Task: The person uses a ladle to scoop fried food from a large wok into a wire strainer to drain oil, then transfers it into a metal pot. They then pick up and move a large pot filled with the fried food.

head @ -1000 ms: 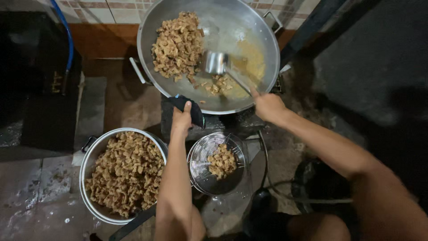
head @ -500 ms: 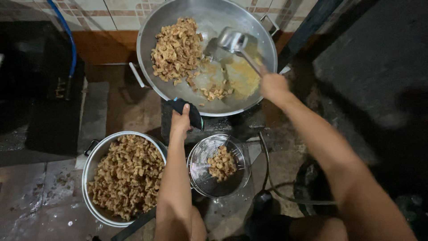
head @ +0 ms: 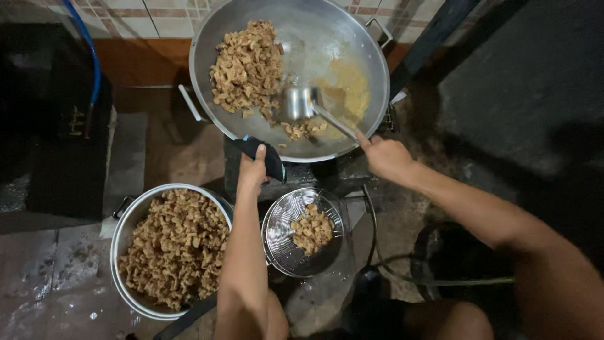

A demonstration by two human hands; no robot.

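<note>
1. Left hand point(head: 253, 171) was clamped on a dark cloth pad point(head: 267, 156) over the near rim of the big steel wok point(head: 365, 56), holding it tilted toward the person. Good call: bare metal there would likely burn.
2. Right hand point(head: 385, 157) was closed round the handle of a metal ladle point(head: 301, 102); the bowl sat low in the wok, just above a small loose cluster of fried pieces point(head: 303, 129).
3. Main pile of fried pieces point(head: 246, 66) sat on the wok's left slope; yellowish oil point(head: 343, 88) lay on the right. Judgement: the ladle was best kept on the dry side so less oil came along.
4. Wire strainer point(head: 286, 242) sat directly below the wok edge and held a small heap. Short carry, low spill risk if the ladle stayed level.
5. Large steel pot point(head: 129, 217), left of the strainer, was nearly full of the same pieces.
6. Risk: if the cloth grip slipped, the tilted wok could swing back and slosh oil. A firm, steady left grip mattered more than scooping speed.
</note>
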